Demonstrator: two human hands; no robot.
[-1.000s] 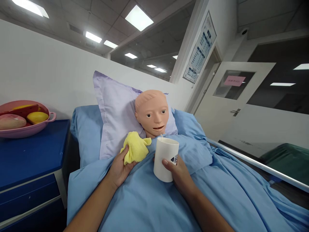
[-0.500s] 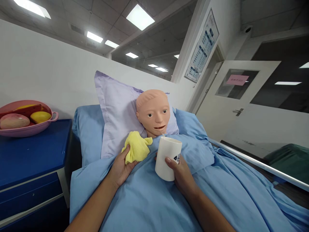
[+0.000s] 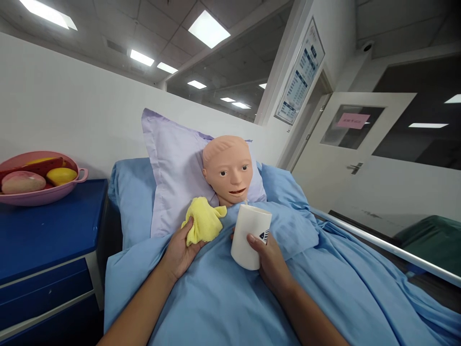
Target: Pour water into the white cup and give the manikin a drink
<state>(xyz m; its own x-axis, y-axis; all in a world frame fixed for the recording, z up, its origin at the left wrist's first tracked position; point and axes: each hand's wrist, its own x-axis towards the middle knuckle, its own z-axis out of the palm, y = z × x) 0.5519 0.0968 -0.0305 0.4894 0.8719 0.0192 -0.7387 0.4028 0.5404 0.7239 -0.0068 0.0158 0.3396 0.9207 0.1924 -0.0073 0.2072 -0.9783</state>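
Observation:
A manikin [image 3: 227, 166] lies in bed with its head against a lilac pillow [image 3: 176, 168] and its mouth slightly parted. My left hand [image 3: 182, 251] is closed on a bunched yellow cloth [image 3: 203, 221], just below the manikin's neck on the left. A white mug [image 3: 248, 240] with a dark printed mark is in my right hand [image 3: 268, 257], thumb across its near side. The mug tilts a little above the chest, and a thin pale tip, perhaps a straw, sticks up at its rim. The blue quilt [image 3: 216, 307] covers the manikin's body; the mug's inside is hidden.
On the left, a pink basket [image 3: 54, 194] of fruit stands on a blue bedside cabinet [image 3: 54, 226]. A metal bed rail [image 3: 382, 245] runs along the right side. Beyond it are a white door [image 3: 345, 144] and a dark green covered shape [image 3: 432, 240].
Hardly anything differs. The view has shifted very slightly, while both hands keep the cloth and the mug in nearly the same places.

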